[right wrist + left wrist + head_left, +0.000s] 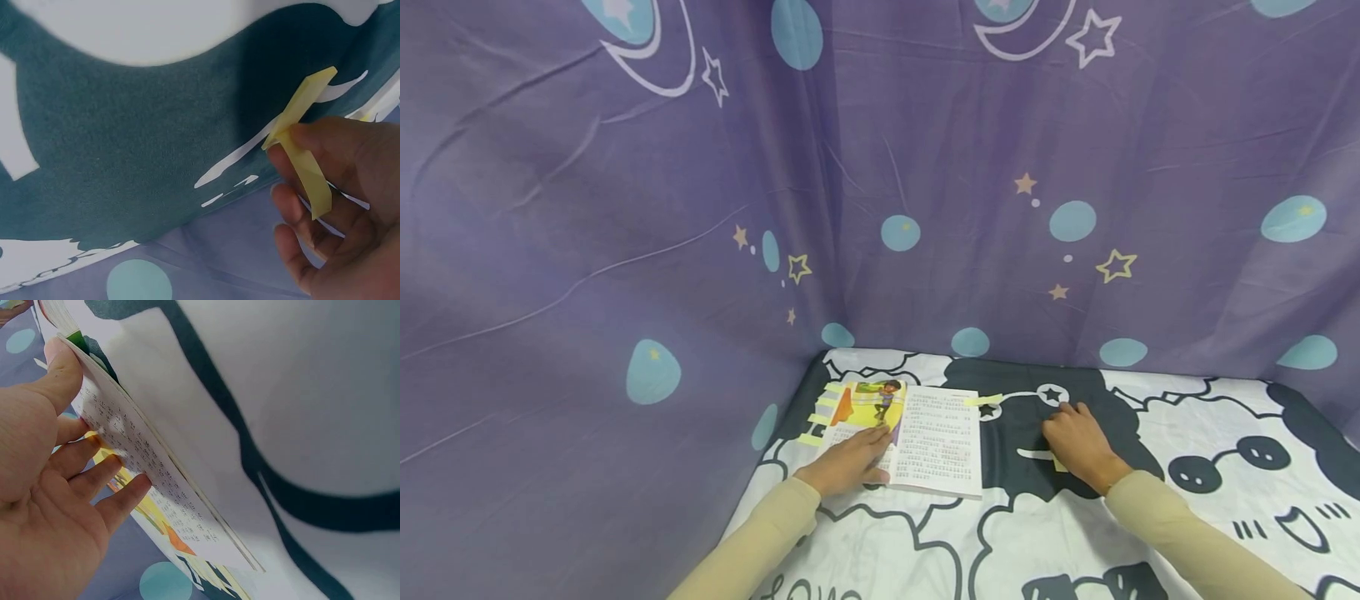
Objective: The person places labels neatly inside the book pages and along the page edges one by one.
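Between right fingers [282,164], yellow strips [305,101], perhaps two

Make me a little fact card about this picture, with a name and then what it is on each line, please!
Book: open, lying on the cloth
Left page: colourful picture and writing
Right page: writing
Left grip: rests on the left page
Right grip: pinches yellow strip, maybe two; can't tell
Yellow tabs: several along the book's left edge, another at its upper right
Cloth: white and dark, cartoon drawings
Curtain: purple, with stars, moons and blue spots
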